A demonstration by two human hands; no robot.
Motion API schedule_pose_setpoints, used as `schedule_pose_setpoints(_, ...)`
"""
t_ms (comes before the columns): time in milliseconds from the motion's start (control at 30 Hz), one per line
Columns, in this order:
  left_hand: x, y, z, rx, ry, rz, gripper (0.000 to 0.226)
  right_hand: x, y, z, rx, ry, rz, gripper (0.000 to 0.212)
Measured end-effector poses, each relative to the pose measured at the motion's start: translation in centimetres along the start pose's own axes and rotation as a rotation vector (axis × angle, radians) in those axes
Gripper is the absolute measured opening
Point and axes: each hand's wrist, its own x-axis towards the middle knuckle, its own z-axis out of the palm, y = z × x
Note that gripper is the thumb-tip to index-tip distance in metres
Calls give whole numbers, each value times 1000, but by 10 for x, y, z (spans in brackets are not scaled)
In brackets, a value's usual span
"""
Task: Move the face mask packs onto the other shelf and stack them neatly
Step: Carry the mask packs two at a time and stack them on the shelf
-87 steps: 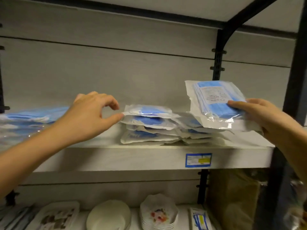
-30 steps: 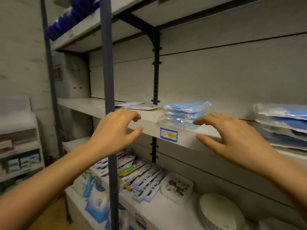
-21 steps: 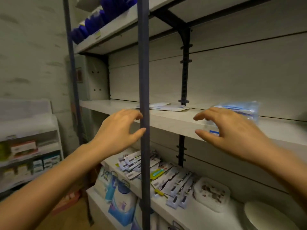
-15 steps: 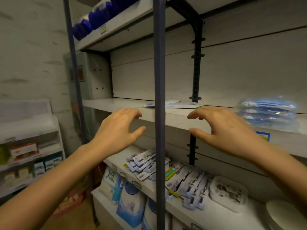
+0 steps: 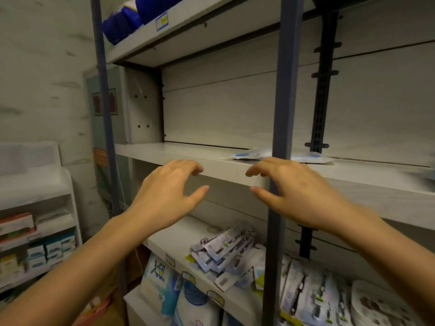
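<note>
Face mask packs, flat clear-plastic sleeves with blue contents (image 5: 255, 154), lie on the pale grey middle shelf (image 5: 179, 152), partly hidden behind a blue-grey steel upright (image 5: 286, 90). There appear to be two, though the count is unsure. Left hand (image 5: 164, 194) and right hand (image 5: 299, 195) are both empty, fingers loosely curled and spread, raised just short of the shelf's front edge. The pack pinched by the right hand moments ago is gone. The view has swung left from the taller pile (image 5: 432, 171), now at the right margin, so this is likely a return for the next pack. Bare shelf lies left of the packs. The upright stands directly before them, so a reach must pass beside it.
</note>
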Motion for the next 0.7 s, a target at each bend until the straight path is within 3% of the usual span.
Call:
schedule_pose_setpoints(300, 73, -93, 25, 47, -62, 61, 43, 109, 1, 63, 60, 54, 68, 33)
schedule_pose_setpoints(700, 187, -132, 121, -57, -168, 315, 42, 143, 23, 93, -145, 71, 451, 36)
